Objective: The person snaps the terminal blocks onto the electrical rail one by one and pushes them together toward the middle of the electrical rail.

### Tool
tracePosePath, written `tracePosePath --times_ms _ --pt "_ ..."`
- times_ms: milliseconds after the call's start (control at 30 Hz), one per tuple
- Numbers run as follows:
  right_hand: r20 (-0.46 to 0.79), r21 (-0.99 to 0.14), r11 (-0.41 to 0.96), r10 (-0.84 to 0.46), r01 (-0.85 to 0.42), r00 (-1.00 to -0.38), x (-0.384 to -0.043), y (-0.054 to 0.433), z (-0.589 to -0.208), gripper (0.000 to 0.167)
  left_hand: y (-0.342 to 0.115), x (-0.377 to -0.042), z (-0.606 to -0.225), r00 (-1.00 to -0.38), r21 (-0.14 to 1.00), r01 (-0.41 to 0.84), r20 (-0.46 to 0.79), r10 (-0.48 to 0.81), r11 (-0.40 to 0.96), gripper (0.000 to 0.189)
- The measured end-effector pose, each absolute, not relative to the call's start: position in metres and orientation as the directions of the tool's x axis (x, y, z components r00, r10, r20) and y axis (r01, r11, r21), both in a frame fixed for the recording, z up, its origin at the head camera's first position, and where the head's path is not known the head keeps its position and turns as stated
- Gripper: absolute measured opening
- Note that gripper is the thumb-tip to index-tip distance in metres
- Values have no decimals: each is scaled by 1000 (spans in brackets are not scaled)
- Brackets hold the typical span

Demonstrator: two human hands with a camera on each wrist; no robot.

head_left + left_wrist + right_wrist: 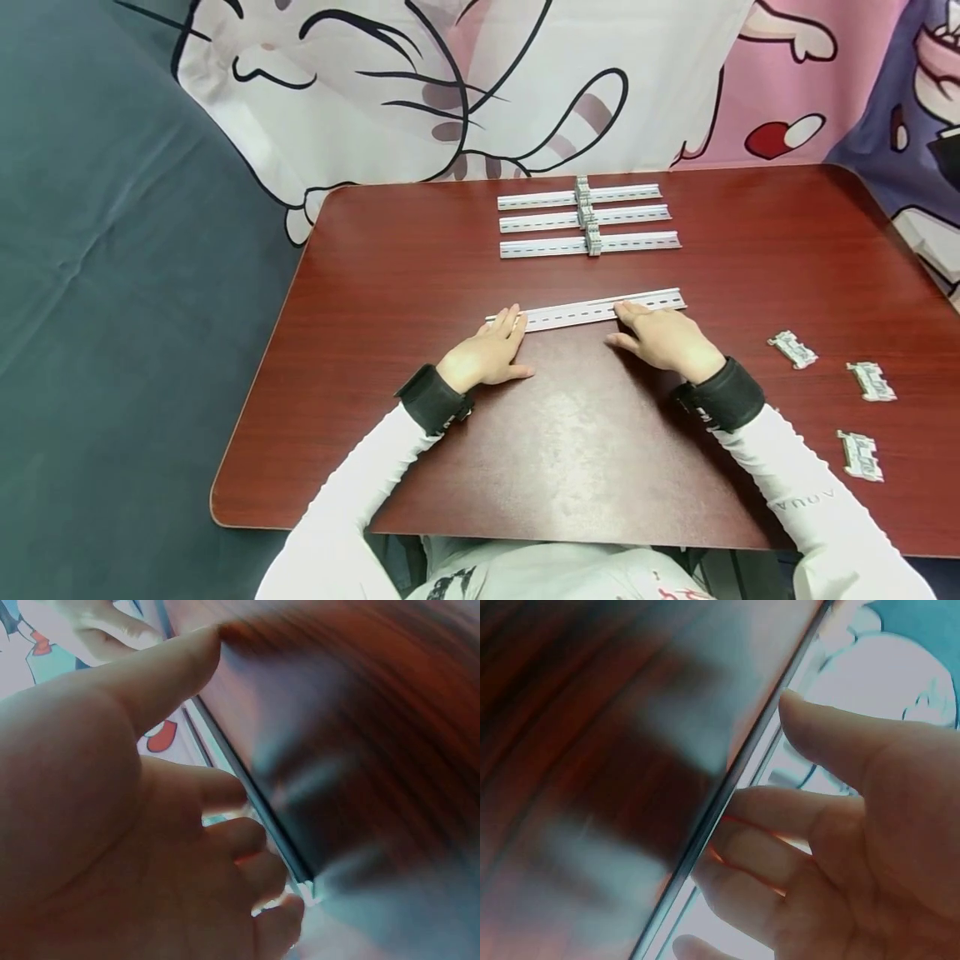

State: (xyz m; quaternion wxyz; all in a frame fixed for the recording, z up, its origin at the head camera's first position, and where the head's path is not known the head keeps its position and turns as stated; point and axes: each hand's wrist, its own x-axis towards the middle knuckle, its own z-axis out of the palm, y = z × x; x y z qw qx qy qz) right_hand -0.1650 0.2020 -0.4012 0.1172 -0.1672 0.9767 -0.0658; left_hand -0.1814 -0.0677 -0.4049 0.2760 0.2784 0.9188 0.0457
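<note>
A slotted white metal mounting rail (570, 314) lies slightly slanted across the middle of the table. At its left end rests my left hand (486, 350), fingers extended over the rail and thumb out to the side. My right hand (666, 340) touches the rail nearer its right end, with the fingers loosely bent on it and the thumb on the table side. In the left wrist view, the left fingertips meet the long dark edge of the rail (259, 796). The right wrist view has the relaxed right fingers along the rail's edge (718, 806).
Behind it lie three similar rails (536, 247) in parallel, each with a pale clip-on block (593, 239) near its middle. Three loose pale blocks (793, 349) are scattered on the right of the brown table (360, 333). A cartoon-print cloth (637, 50) hangs beyond the far edge.
</note>
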Motion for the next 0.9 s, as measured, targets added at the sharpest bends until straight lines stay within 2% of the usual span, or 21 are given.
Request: tracePosePath --times_ms 300,467,667,733,800,900 --pt "-262 -288 924 -328 -251 -907 -167 224 -397 61 -70 -178 -409 -674 224 567 -427 603 792 83" --pt "-274 -300 927 -311 -227 -910 -163 230 -397 63 -78 -170 -410 -672 250 573 -403 621 781 80" --pt "-259 -349 902 -353 -253 -899 -158 235 -396 63 -87 -161 -412 -690 252 553 -396 606 794 79" --pt "-205 -380 890 -345 -251 -916 -157 244 -395 60 -89 -159 -412 -695 253 545 -397 600 799 78" --pt "-105 -389 894 -285 -224 -953 -153 260 -393 54 -90 -156 -412 -693 265 541 -397 602 798 77" --pt "39 -375 925 -51 -62 -998 -143 291 -386 43 -91 -153 -412 -691 288 536 -390 609 793 75"
